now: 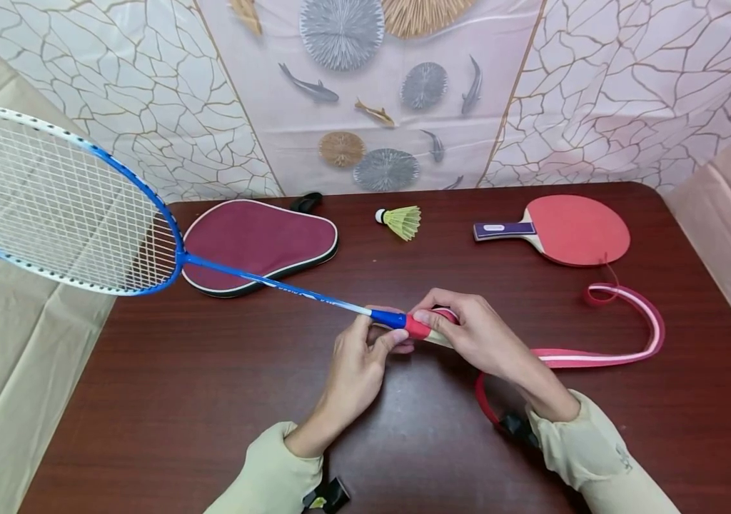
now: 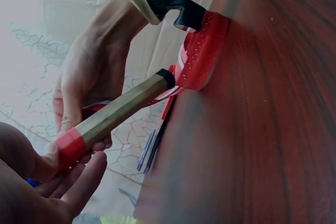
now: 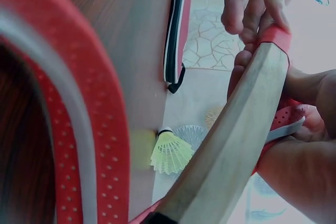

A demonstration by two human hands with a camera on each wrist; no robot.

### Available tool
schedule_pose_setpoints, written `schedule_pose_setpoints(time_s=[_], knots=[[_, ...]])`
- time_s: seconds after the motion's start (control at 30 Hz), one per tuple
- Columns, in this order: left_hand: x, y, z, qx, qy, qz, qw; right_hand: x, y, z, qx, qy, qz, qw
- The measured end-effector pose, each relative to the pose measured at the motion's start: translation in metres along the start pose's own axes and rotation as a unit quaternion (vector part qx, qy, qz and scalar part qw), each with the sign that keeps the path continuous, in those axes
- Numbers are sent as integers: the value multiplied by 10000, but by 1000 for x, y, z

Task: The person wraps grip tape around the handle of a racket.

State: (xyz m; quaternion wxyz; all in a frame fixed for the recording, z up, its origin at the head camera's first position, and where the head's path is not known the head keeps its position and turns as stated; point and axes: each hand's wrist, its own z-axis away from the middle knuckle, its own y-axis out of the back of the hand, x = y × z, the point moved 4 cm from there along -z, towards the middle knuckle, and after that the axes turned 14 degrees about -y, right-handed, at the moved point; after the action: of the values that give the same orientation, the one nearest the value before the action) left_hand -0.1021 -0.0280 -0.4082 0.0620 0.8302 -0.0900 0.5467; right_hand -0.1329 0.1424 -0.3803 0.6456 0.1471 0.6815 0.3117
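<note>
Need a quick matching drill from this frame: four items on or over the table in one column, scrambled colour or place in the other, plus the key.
Things:
1. shuttlecock
2. table tennis paddle
3. paddle cover
4. grip tape

Descriptions:
A. maroon, lying under the racket shaft, on the table's left part
B. red and white strip, looping to the right of the hands
C. yellow-green skirt, near the table's far edge
D. red face, purple handle, far right of the table

Pairs: 1-C, 2-D, 3-A, 4-B
</note>
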Motion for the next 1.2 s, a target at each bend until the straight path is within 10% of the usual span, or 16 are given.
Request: schedule_pose_setpoints(time_s=[0.53, 1.2], knots=[[-4, -9, 3, -42, 436, 1804, 9826, -2, -2, 3, -247, 69, 170, 9995], [-7, -10, 4, 145, 861, 1854, 9788, -6, 0, 7, 65, 376, -19, 9993]])
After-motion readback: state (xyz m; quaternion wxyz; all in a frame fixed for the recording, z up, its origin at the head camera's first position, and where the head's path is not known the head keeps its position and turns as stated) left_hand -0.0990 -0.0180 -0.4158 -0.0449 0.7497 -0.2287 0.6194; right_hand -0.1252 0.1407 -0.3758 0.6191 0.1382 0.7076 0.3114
